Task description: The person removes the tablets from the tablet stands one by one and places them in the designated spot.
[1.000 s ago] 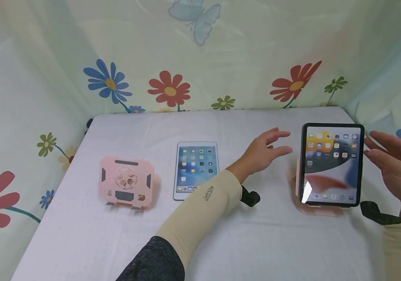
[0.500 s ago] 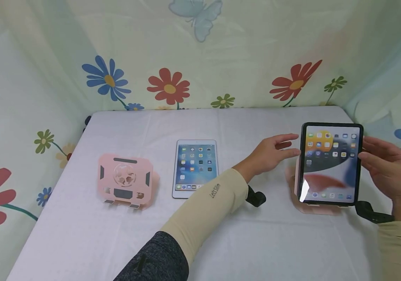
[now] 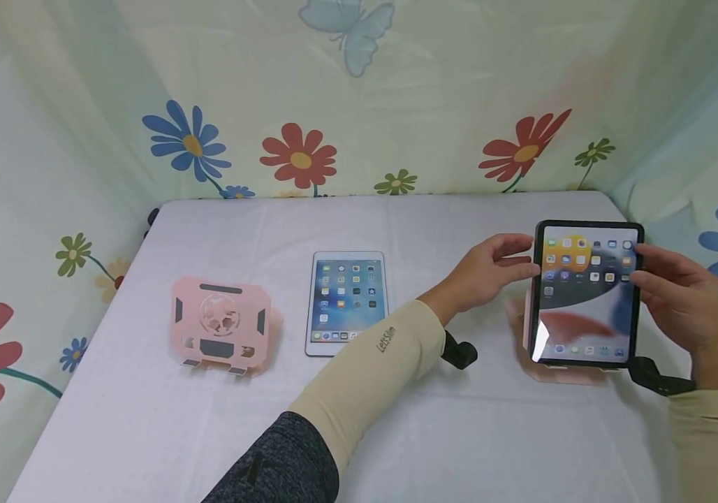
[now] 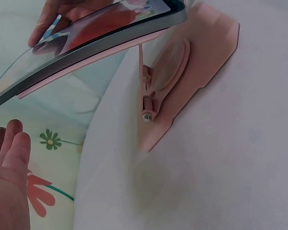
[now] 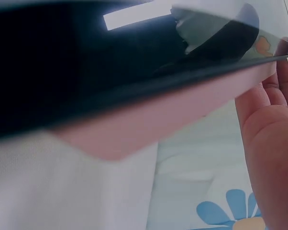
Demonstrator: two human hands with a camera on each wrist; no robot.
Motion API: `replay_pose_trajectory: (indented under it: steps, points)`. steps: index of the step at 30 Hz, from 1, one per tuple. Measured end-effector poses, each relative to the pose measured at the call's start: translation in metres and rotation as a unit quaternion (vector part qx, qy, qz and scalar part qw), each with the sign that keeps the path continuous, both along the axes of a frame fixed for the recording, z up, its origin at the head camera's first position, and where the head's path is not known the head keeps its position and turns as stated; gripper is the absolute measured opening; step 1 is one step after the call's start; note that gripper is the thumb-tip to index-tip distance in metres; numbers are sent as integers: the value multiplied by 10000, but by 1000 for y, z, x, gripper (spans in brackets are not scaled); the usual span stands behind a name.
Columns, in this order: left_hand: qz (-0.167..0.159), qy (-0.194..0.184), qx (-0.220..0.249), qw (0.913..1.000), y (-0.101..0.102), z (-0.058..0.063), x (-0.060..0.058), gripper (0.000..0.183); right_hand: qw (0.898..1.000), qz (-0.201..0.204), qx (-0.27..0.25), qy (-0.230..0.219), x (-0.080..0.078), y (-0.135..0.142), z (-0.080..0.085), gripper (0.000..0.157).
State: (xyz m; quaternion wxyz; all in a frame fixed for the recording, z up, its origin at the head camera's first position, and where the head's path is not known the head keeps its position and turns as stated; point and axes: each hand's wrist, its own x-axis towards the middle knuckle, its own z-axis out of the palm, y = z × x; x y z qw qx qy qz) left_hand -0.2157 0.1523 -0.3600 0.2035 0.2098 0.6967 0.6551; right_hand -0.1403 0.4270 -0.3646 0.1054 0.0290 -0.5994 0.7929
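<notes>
A dark-framed tablet leans on a pink tablet stand at the right of the table, its lit screen full of icons. My right hand is at its right edge, thumb and forefinger at the upper part of the frame. At the opposite edge is my left hand, fingers extended. The left wrist view shows a gap between the visible left fingers and the tablet's edge. A white tablet lies mid-table, its lower right part hidden by my left forearm. A second pink tablet stand stands farther left.
White cloth covers the table. A flower-printed curtain hangs behind and at both sides. Black wrist cameras stick out below both wrists. My left forearm crosses the middle of the table.
Both hands have come closer to the dark-framed tablet's side edges, the left moving right and the right moving left. The tablets and stands stay in place while the head view shifts slightly.
</notes>
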Motion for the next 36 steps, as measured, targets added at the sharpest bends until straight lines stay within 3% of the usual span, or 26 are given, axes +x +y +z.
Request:
replay_pose_trajectory:
  steps: [3,11,17,22,30,36]
  points:
    - [-58,-51,109,9999,0,2,0,44,10000,-9,-30,-1,-1,-1,0,43]
    - [-101,135,-438,9989,4,9,4,44,9999,77,-104,44,-2,-3,-1,43]
    - [-51,127,-570,9983,5,10,4,45,9991,226,-335,138,-2,-1,1,42]
    - [-13,49,-469,9989,4,10,5,45,9991,291,-259,189,-3,0,3,42]
    - [-30,-20,-343,9994,3,12,6,44,9989,-132,459,-42,3,-2,12,42]
    - [-184,-146,177,9996,-1,12,2,45,9985,-225,503,-51,7,-6,19,42]
